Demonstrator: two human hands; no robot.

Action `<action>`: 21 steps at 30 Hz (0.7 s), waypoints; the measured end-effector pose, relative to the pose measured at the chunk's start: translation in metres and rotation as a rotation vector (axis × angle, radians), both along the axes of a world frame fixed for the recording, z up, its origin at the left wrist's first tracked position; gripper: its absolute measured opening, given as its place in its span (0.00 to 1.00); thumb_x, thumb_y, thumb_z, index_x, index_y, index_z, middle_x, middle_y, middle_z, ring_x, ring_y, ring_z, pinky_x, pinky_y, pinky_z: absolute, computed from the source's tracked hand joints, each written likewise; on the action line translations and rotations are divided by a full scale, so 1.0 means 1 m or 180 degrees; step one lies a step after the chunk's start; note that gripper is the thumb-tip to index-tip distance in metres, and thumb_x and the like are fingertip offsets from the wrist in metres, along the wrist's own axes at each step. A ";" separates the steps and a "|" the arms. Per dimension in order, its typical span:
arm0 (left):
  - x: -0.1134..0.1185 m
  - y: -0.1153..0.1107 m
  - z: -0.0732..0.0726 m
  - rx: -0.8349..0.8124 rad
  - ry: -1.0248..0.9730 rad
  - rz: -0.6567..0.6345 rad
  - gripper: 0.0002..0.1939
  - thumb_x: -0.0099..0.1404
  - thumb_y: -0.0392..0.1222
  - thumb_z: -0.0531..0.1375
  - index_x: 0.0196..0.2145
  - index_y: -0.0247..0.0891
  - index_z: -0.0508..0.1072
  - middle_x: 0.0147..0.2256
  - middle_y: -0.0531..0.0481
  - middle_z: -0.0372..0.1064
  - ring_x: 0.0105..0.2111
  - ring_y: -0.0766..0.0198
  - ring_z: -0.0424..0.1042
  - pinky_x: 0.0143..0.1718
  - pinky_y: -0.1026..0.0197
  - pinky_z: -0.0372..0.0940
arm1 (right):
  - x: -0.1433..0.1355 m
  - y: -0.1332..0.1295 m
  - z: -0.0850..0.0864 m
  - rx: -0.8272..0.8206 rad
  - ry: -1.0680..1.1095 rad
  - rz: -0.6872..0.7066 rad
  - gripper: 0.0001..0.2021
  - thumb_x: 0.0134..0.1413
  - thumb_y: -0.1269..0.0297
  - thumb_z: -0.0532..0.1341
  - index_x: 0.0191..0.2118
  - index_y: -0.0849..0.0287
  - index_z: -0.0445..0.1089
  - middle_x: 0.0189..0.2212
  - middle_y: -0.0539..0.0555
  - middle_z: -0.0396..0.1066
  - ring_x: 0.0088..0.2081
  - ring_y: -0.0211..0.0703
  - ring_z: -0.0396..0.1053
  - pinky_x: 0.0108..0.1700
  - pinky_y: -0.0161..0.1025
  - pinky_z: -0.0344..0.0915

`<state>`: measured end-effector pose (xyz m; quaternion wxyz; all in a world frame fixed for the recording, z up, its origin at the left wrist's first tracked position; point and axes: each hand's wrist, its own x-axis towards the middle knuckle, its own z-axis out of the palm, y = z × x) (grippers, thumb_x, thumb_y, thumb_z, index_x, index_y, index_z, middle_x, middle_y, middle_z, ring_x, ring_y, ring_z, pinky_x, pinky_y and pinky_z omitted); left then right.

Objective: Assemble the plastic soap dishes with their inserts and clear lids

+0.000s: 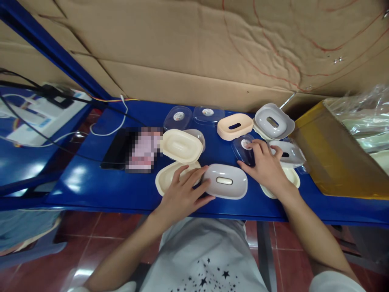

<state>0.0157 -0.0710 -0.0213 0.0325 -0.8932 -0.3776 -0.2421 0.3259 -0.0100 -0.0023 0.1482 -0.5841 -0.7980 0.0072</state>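
My left hand (pixel 185 192), fingers spread, rests over a cream tray (pixel 164 178) with its fingertips at the left rim of a grey slotted dish (pixel 237 186). My right hand (pixel 267 164) has its thumb and fingers apart around a clear lid (pixel 240 150) with a round sticker, touching its right side. Another cream tray (pixel 182 146) overlaps the one by my left hand. Right of my right hand is a second grey slotted dish (pixel 293 154), with a cream tray (pixel 291 178) below it.
Two clear lids (pixel 178 117) (pixel 209 115), a peach slotted dish (pixel 234 126) and a grey dish (pixel 275 121) lie along the back. A cardboard box (pixel 340 154) stands right. A dark device (pixel 117 150), cables and a power strip (pixel 45 125) are left, on blue tables (pixel 82 178).
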 end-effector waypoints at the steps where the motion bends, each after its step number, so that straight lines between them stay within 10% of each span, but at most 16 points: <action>1: 0.000 0.000 0.000 0.0005 0.0028 0.0023 0.14 0.78 0.53 0.65 0.51 0.41 0.78 0.64 0.36 0.75 0.58 0.47 0.79 0.68 0.37 0.62 | 0.003 -0.002 0.005 -0.0064 0.0045 0.0127 0.22 0.71 0.49 0.61 0.62 0.54 0.63 0.66 0.68 0.68 0.65 0.68 0.69 0.67 0.70 0.51; 11: 0.002 0.000 0.000 -0.0075 -0.0049 0.0221 0.18 0.79 0.52 0.64 0.57 0.39 0.72 0.64 0.36 0.75 0.59 0.46 0.78 0.67 0.36 0.60 | 0.003 -0.022 0.032 -0.0892 0.0817 0.1583 0.27 0.69 0.54 0.67 0.67 0.50 0.60 0.71 0.65 0.62 0.73 0.60 0.63 0.69 0.58 0.66; 21: 0.000 0.001 -0.008 -0.0153 -0.0268 0.0302 0.30 0.78 0.53 0.65 0.67 0.35 0.65 0.61 0.33 0.77 0.58 0.44 0.79 0.67 0.37 0.61 | -0.017 -0.031 0.026 -0.0922 0.0810 0.1998 0.26 0.64 0.68 0.67 0.65 0.51 0.62 0.72 0.64 0.60 0.77 0.61 0.56 0.71 0.64 0.67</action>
